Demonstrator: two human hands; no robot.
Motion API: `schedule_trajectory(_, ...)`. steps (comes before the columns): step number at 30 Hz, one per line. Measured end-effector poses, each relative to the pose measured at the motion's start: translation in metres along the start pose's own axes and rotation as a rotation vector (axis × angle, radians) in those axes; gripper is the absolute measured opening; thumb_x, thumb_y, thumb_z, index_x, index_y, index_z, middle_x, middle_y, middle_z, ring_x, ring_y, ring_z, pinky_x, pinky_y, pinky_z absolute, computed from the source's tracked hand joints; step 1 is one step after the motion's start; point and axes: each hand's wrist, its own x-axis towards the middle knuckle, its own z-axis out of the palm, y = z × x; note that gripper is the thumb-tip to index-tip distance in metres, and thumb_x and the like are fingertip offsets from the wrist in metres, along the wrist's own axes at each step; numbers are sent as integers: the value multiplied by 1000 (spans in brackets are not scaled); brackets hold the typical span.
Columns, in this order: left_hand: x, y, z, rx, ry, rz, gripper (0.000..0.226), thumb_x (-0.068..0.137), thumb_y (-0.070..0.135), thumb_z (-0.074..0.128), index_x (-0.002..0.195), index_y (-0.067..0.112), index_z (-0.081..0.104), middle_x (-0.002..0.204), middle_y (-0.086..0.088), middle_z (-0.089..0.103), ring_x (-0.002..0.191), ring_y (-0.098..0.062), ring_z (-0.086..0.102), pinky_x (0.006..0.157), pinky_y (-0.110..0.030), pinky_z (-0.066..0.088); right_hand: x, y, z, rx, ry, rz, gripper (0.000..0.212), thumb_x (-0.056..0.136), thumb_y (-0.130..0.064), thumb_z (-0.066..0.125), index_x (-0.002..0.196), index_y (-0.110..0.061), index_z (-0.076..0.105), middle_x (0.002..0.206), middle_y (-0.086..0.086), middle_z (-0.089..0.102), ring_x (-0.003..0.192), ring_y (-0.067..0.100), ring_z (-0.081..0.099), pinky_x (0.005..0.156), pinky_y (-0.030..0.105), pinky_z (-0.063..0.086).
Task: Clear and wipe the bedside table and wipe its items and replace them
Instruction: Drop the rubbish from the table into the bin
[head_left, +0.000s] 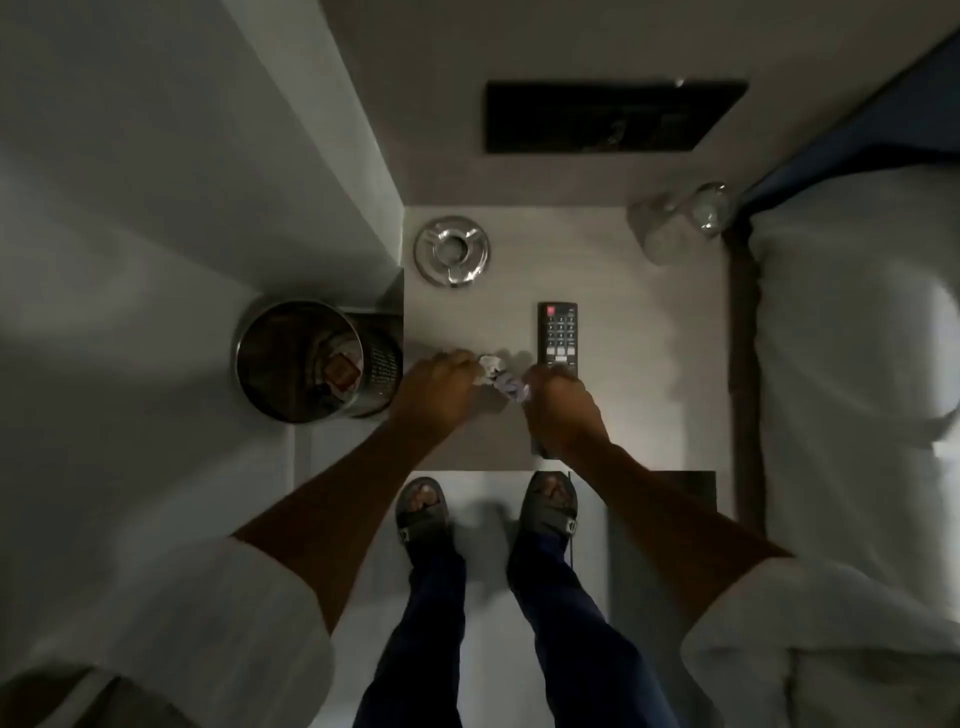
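Both hands are down on the table (623, 322) now, close together near its front edge: the left hand (441, 389) and the right hand (558, 410) each closed on an end of the same crumpled white scrap (498, 375), which looks like tissue or a wrapper, though it is too blurred to name for sure. My read is that it is being gathered up as litter, and the bin (306, 361) stands handy at nine o'clock of the hands, just off the table's left edge, with something brown already inside. The remote (557, 338) lies straight at one o'clock of the right hand, its near end touching or tucked under the knuckles; which, I cannot say. The ashtray (452, 251) sits at the far left corner, eleven o'clock, apparently empty. At two o'clock, on the far right corner, stand two glasses (680, 221), smeared by blur, so whether they touch is unclear. A dark strip peeks out below the right wrist; what it is stays hidden. No wiping cloth is in view, so clearing seems barely begun. The black panel (613, 117) on the wall at twelve o'clock is too dim to identify.
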Motion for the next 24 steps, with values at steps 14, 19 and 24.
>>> schedule_trajectory(14, -14, -57, 38, -92, 354, 87, 27, 92, 16, 58, 100, -5, 72, 95, -23, 74, 80, -34, 74, 69, -40, 63, 34, -36, 52, -68, 97, -95, 41, 89, -13, 57, 129, -11, 50, 116, 16, 58, 101, 35, 61, 79, 48, 56)
schedule_trajectory(19, -49, -125, 42, -275, 341, -303, 17, 91, 14, 68, 105, 6, 72, 103, -12, 73, 89, -26, 70, 75, -28, 54, 46, -77, 75, -82, 82, -187, 41, 89, -14, 56, 128, -12, 48, 116, 11, 59, 103, 29, 59, 80, 40, 53)
schedule_trajectory(24, -81, -184, 58, -529, 345, -568, 25, 94, 19, 63, 111, 2, 70, 108, -18, 73, 102, -35, 67, 89, -48, 53, 60, -131, 118, -96, -69, -349, 34, 88, -14, 56, 121, -12, 54, 121, 9, 57, 107, 28, 57, 86, 45, 54)
